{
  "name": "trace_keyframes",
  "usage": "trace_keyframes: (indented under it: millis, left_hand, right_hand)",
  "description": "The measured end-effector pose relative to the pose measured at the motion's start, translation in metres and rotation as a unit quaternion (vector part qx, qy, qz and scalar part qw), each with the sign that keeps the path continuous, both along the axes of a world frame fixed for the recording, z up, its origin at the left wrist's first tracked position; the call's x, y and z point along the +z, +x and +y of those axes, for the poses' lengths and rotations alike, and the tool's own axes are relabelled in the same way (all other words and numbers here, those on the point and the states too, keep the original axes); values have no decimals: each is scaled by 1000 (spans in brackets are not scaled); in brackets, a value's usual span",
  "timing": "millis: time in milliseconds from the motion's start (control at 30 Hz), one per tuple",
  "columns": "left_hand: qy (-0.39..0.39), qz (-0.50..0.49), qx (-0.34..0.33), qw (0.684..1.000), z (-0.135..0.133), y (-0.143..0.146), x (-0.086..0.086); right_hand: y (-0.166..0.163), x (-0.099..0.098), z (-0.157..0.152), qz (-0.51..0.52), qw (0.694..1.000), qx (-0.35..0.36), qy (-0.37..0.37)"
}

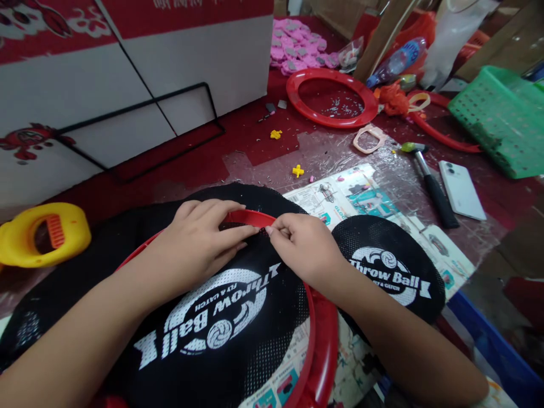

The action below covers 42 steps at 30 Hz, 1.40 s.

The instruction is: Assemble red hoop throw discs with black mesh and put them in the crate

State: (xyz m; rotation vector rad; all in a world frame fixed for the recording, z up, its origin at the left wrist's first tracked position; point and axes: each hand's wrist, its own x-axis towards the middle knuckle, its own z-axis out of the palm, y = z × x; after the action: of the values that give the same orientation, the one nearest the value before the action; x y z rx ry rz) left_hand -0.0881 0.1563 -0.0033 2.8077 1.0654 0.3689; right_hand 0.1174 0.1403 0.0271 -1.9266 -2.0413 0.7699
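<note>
A round black mesh cloth (pixel 238 266) with a white "Throw Ball" print, upside down to me, lies across a red plastic ring (pixel 325 334). My left hand (pixel 208 235) rests over the ring's far rim, its index finger and thumb closed on the mesh edge. Right beside those fingertips, my right hand (pixel 304 243) pinches the same edge at the rim, thumb against curled fingers. Whatever small part sits between the fingertips is too hidden to make out. Mesh covers much of the ring's opening, but a gap shows printed card at the near right.
Another printed mesh disc (pixel 382 266) lies right. A hammer (pixel 433 187), a white phone (pixel 462 190) and a green basket (pixel 501 122) are beyond it. A second red ring (pixel 297 110), a white-and-red carton (pixel 212 62) and a black wire frame (pixel 170 97) stand behind; a yellow plastic piece (pixel 76 232) is left.
</note>
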Motion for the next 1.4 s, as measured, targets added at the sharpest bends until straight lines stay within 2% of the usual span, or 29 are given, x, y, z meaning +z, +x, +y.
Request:
trace_keyframes:
  millis: [233, 600, 833, 967, 1067, 1167, 1267, 1400]
  left_hand:
    - [12, 24, 11, 1000, 0, 5, -2]
    - [-8, 18, 17, 1000, 0, 5, -3]
    - [-33, -8, 26, 999, 3, 2, 1]
    - [-52, -29, 72, 996, 5, 0, 3]
    - [-56, -7, 119, 991, 2, -1, 10]
    - [-53, 23, 195, 979, -7, -7, 19]
    - [-41, 37, 271, 961, -24, -19, 25]
    - [-36, 45, 339, 939, -63, -33, 22]
  right_hand:
    - [-1, -1, 1, -29, 1000, 4, 2]
    - [4, 6, 1, -17, 1000, 17, -18]
    - [11, 10, -5, 79, 996, 14, -41]
    - [6, 18, -13, 101, 993, 22, -49]
    - [-1, 25, -22, 77, 993, 76, -45]
    - [-6, 24, -28, 44, 990, 130, -37]
    - [-11, 17, -30, -23, 982, 185, -20]
    - [-20, 7, -28, -90, 966, 243, 24]
